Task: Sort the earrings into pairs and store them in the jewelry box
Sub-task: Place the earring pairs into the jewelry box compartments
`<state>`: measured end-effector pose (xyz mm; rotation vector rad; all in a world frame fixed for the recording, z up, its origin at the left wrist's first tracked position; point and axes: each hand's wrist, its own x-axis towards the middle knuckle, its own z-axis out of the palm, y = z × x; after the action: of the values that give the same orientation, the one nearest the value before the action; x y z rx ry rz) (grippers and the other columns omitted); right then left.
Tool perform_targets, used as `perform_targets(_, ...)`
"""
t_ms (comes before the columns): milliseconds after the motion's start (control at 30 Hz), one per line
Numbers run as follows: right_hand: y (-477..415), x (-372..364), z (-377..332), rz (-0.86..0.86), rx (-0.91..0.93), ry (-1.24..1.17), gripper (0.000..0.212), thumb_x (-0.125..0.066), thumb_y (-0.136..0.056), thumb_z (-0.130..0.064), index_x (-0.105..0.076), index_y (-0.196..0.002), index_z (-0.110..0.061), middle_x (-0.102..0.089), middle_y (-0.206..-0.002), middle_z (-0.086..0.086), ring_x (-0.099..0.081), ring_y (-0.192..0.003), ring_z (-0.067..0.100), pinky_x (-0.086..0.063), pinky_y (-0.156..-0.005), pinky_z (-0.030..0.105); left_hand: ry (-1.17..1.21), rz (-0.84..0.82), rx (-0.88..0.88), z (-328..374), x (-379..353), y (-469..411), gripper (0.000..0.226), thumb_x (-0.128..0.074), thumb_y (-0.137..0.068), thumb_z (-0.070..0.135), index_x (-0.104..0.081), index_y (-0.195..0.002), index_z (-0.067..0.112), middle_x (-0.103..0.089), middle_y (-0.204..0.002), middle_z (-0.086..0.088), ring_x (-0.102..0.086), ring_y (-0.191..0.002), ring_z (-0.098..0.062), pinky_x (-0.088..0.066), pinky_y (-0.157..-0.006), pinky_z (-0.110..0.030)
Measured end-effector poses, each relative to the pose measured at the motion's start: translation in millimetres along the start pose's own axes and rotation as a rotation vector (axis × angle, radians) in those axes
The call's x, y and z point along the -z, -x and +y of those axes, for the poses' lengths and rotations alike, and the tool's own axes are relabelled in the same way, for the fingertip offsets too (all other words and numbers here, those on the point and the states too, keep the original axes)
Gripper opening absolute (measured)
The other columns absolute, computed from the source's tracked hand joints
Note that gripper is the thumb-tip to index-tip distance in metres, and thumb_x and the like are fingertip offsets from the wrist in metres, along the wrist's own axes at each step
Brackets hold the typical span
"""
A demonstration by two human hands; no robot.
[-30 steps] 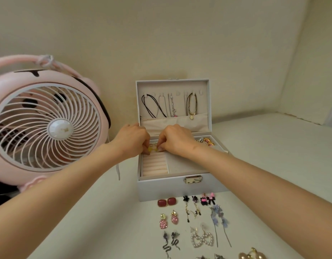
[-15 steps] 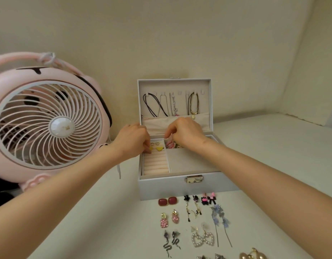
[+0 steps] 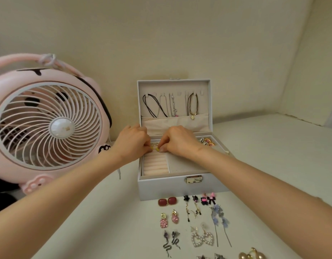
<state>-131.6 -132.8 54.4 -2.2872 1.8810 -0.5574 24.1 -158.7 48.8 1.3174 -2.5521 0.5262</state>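
Note:
A grey jewelry box (image 3: 161, 189) stands open on the white table, necklaces hanging in its lid. Both hands reach into its back left compartment. My left hand (image 3: 132, 142) and my right hand (image 3: 177, 140) meet there, fingertips pinched on small yellow earrings (image 3: 156, 148). Gold and pink earrings (image 3: 207, 142) lie in the back right compartment. In front of the box, pairs lie in rows: red square earrings (image 3: 167, 201), pink glitter earrings (image 3: 169, 219), snake earrings (image 3: 170, 242), pearl heart earrings (image 3: 201, 240), blue flower drops (image 3: 220, 221), black-and-pink bow earrings (image 3: 208, 199).
A large pink desk fan (image 3: 47, 126) stands left of the box, close to my left forearm. Ring rolls (image 3: 155, 163) fill the box's front left section. Gold earrings (image 3: 252, 256) sit at the bottom edge. Walls close the back and right.
My right hand moved from the box's middle compartment back left to the yellow earrings, meeting my left hand's fingertips. The left hand barely moved.

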Motion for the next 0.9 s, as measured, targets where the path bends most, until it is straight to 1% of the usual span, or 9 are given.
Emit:
perform_targets(100,-3,-3,0,0.024,-0.004,0.017,0.018,-0.073,-0.077,-0.032,-0.074,-0.094,-0.026,-0.072,-0.099,-0.002,-0.061,-0.098,0.018,-0.047,-0.078,0.029,0.003,0.001,-0.006,0,0,0,0.024,-0.056,-0.088,0.038,-0.067,-0.099,0.02,-0.057,-0.105,0.0,-0.048,-0.104,-0.019,-0.031,-0.079,-0.028)
perform_targets(200,-5,-5,-1,0.04,0.009,0.042,0.02,-0.074,-0.075,-0.035,-0.074,-0.092,-0.025,-0.071,-0.097,0.0,-0.061,-0.097,0.019,-0.043,-0.073,0.028,0.008,-0.042,-0.023,-2,3,-1,0.024,-0.056,-0.088,0.038,-0.068,-0.099,0.021,-0.057,-0.104,0.0,-0.048,-0.103,-0.019,-0.03,-0.078,-0.028)
perform_targets(300,-6,-3,-3,0.043,0.042,0.073,0.021,-0.074,-0.075,-0.035,-0.074,-0.092,-0.024,-0.071,-0.098,0.001,-0.06,-0.098,0.021,-0.042,-0.074,0.028,0.011,-0.091,-0.031,-4,7,-5,0.019,-0.059,-0.087,0.036,-0.068,-0.098,0.024,-0.058,-0.105,0.002,-0.049,-0.103,-0.018,-0.033,-0.081,-0.029)
perform_targets(367,-8,-2,-4,0.045,0.063,0.099,0.021,-0.074,-0.075,-0.034,-0.073,-0.092,-0.023,-0.071,-0.098,0.002,-0.059,-0.099,0.021,-0.042,-0.075,0.029,-0.003,-0.093,-0.03,-2,8,-7,0.018,-0.06,-0.086,0.034,-0.068,-0.098,0.024,-0.059,-0.105,0.002,-0.049,-0.104,-0.018,-0.034,-0.083,-0.029)
perform_targets(533,-6,-6,0,0.062,0.102,0.098,0.017,-0.071,-0.079,-0.034,-0.073,-0.091,-0.023,-0.071,-0.096,0.001,-0.06,-0.096,0.022,-0.043,-0.073,0.029,-0.045,-0.071,-0.049,0,6,-6,0.018,-0.057,-0.088,0.032,-0.068,-0.1,0.023,-0.058,-0.106,0.001,-0.048,-0.105,-0.019,-0.032,-0.08,-0.027)
perform_targets(600,-4,-5,1,0.074,0.105,0.083,0.016,-0.07,-0.08,-0.035,-0.074,-0.092,-0.024,-0.07,-0.096,0.0,-0.06,-0.095,0.02,-0.041,-0.071,0.028,-0.028,-0.059,-0.039,-1,5,-3,0.019,-0.056,-0.088,0.034,-0.068,-0.1,0.024,-0.058,-0.106,0.002,-0.048,-0.104,-0.018,-0.031,-0.078,-0.027)
perform_targets(700,2,4,3,0.112,0.076,0.0,0.016,-0.067,-0.082,-0.031,-0.073,-0.096,-0.025,-0.07,-0.096,-0.004,-0.059,-0.094,0.014,-0.038,-0.072,0.024,0.032,-0.018,-0.011,-2,6,1,0.02,-0.057,-0.088,0.034,-0.066,-0.104,0.025,-0.058,-0.108,0.003,-0.048,-0.104,-0.017,-0.032,-0.078,-0.027)
perform_targets(800,12,19,9,0.149,0.058,-0.019,0.017,-0.065,-0.085,-0.024,-0.072,-0.101,-0.026,-0.067,-0.099,-0.006,-0.058,-0.095,0.012,-0.04,-0.077,0.026,0.125,0.093,0.034,2,13,4,0.021,-0.056,-0.09,0.025,-0.064,-0.109,0.02,-0.059,-0.11,0.0,-0.049,-0.104,-0.02,-0.035,-0.079,-0.028)
perform_targets(900,28,33,20,0.15,0.057,0.032,0.018,-0.066,-0.085,-0.021,-0.071,-0.101,-0.028,-0.06,-0.089,-0.006,-0.053,-0.089,0.011,-0.039,-0.076,0.026,0.209,0.214,0.056,9,24,7,0.02,-0.053,-0.092,0.017,-0.062,-0.11,0.016,-0.062,-0.107,-0.002,-0.052,-0.101,-0.02,-0.042,-0.08,-0.031)
